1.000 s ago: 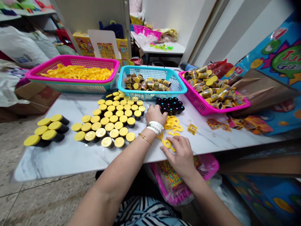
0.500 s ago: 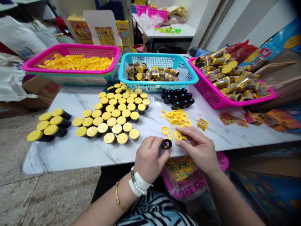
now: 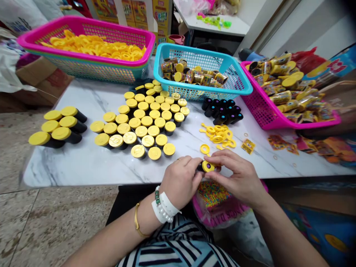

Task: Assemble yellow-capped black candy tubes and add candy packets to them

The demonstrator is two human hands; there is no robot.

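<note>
My left hand [image 3: 179, 181] is closed round a small black plastic tube [image 3: 200, 167] just above the table's front edge. Over the tube's end sits a yellow ring cap [image 3: 211, 167], which the thumb and fingers of my right hand [image 3: 243, 177] pinch. A purple spot shows through the cap's hole. Just beyond my fingers lie a single yellow ring piece [image 3: 205, 149] and a small pile of yellow ring caps [image 3: 218, 134]. Farther back, several black tubes [image 3: 221, 111] stand in a cluster.
Rows of black tubes with yellow lids [image 3: 141, 131] cover the table's left and middle. Behind are a pink basket [image 3: 83, 24] of yellow rings, a blue basket [image 3: 205, 50] and another pink basket [image 3: 289, 120] of wrapped tubes. A bag of coloured beads [image 3: 214, 194] sits below the edge.
My right hand has brought a yellow ring cap from the table onto the end of the black tube. The tube has tilted towards my right hand. The head view has shifted.
</note>
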